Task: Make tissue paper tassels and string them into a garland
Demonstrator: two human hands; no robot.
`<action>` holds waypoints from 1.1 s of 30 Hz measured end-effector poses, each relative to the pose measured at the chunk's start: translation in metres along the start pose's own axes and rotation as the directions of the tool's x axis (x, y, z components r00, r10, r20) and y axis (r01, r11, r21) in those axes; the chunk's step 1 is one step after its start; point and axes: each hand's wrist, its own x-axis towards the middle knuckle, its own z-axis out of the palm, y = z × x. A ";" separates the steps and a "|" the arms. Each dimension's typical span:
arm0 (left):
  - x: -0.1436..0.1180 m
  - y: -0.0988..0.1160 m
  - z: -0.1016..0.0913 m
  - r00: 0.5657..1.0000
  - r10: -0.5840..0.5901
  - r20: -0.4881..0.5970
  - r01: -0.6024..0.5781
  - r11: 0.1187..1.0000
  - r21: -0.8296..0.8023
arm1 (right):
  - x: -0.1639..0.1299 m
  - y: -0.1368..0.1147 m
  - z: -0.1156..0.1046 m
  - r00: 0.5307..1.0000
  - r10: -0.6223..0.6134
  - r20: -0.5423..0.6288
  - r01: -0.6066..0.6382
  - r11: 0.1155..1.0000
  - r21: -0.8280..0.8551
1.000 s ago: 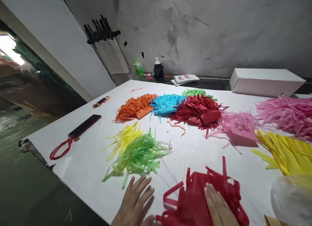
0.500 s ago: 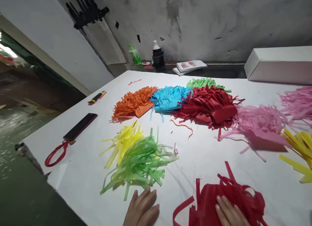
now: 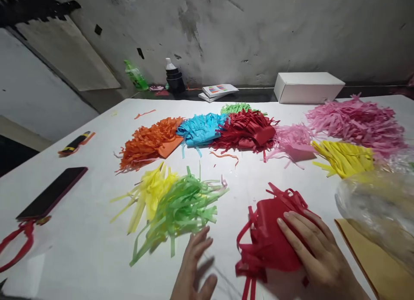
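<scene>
Near the table's front lies a red tissue-paper tassel with loose fringe strips at its far and near ends. My right hand rests flat on it, fingers stretched out. To its left, my left hand hovers with fingers apart and nothing in it. Its fingertips are close to a light green tassel, which partly covers a yellow tassel. Further back sit fringed bundles in orange, blue and dark red.
Pink fringe, a yellow bundle, a clear plastic bag and a brown sheet occupy the right side. On the left are a phone and a cutter knife. A white box stands by the wall.
The view has swung right, bringing the plastic bag and brown sheet into sight. The red tassel has turned and shifted under my right hand. My left hand's fingers have spread more.
</scene>
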 end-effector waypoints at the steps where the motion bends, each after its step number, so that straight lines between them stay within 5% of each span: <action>1: 0.003 0.010 0.004 0.999 -0.025 0.028 0.026 0.997 -0.067 | 0.000 -0.007 -0.004 1.000 0.006 -0.024 -0.006 1.000 0.004; 7: 0.059 0.083 0.031 0.992 0.001 0.128 0.015 0.992 -0.126 | 0.001 -0.040 -0.022 0.989 -0.076 -0.127 0.074 0.997 -0.019; 9: 0.078 0.096 0.039 0.914 -0.105 0.392 0.176 0.973 -0.151 | -0.004 -0.043 -0.023 0.986 -0.093 -0.140 0.090 0.996 -0.025; 12: 0.091 0.100 0.044 0.746 -0.139 0.651 0.373 0.897 -0.236 | -0.015 -0.041 -0.021 0.984 -0.076 -0.160 0.077 0.997 0.002; 17: 0.078 0.091 0.051 0.769 -0.046 0.637 0.409 0.802 -0.436 | -0.018 -0.037 -0.010 0.966 -0.059 -0.252 0.070 0.997 0.033; 19: 0.068 0.087 0.060 0.746 -0.016 0.666 0.478 0.709 -0.519 | -0.014 -0.038 -0.005 0.959 -0.035 -0.280 0.048 0.998 0.037; 24: 0.060 0.082 0.073 0.506 -0.087 0.858 0.722 0.587 -0.366 | -0.009 -0.024 -0.008 0.979 -0.043 -0.201 0.051 0.998 0.034; 26: 0.065 0.084 0.069 0.515 -0.148 0.844 0.703 0.636 -0.318 | -0.012 -0.009 -0.021 0.987 -0.015 -0.162 0.009 0.999 -0.036; 29: 0.077 0.089 0.052 0.614 -0.193 0.765 0.588 0.759 -0.280 | -0.018 0.009 -0.041 0.981 0.002 -0.195 -0.047 0.973 -0.228; 33: 0.087 0.091 0.005 0.672 -0.292 0.681 0.452 0.889 -0.065 | -0.020 0.001 -0.035 0.986 -0.106 -0.131 0.068 0.960 -0.270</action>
